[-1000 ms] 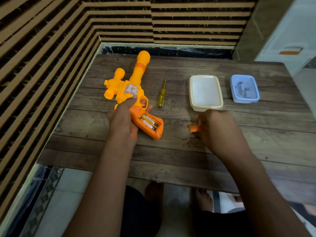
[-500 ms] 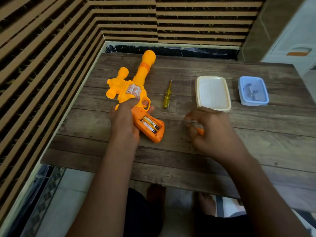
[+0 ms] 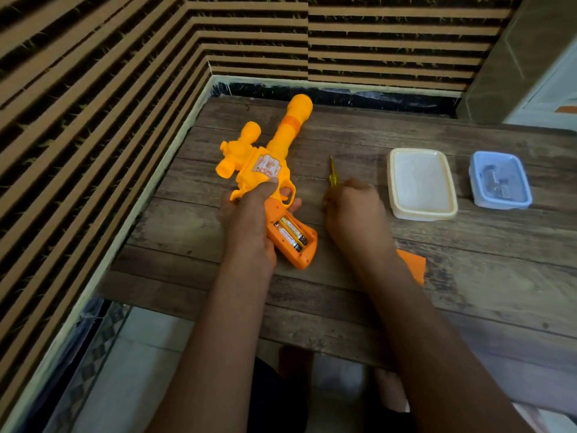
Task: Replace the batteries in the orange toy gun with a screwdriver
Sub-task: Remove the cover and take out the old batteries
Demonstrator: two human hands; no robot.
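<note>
The orange toy gun (image 3: 265, 164) lies on the wooden table (image 3: 468, 276), barrel pointing away from me. My left hand (image 3: 249, 220) grips it around the handle and trigger. The battery compartment in the handle is uncovered and two batteries (image 3: 290, 234) lie in it. The orange compartment cover (image 3: 413, 265) lies on the table, partly under my right forearm. The yellow screwdriver (image 3: 332, 173) lies just right of the gun, tip pointing away. My right hand (image 3: 352, 210), slightly blurred, curls its fingers over the near end of the screwdriver's handle.
A cream lidded container (image 3: 421, 182) and a smaller blue container (image 3: 499, 179) with metal parts inside stand to the right on the table. Striped walls close in on the left and behind. My feet show below the table's near edge.
My right hand let go of the orange cover, which now lies on the table, and moved left and forward onto the screwdriver's handle. My left hand has kept its hold on the gun.
</note>
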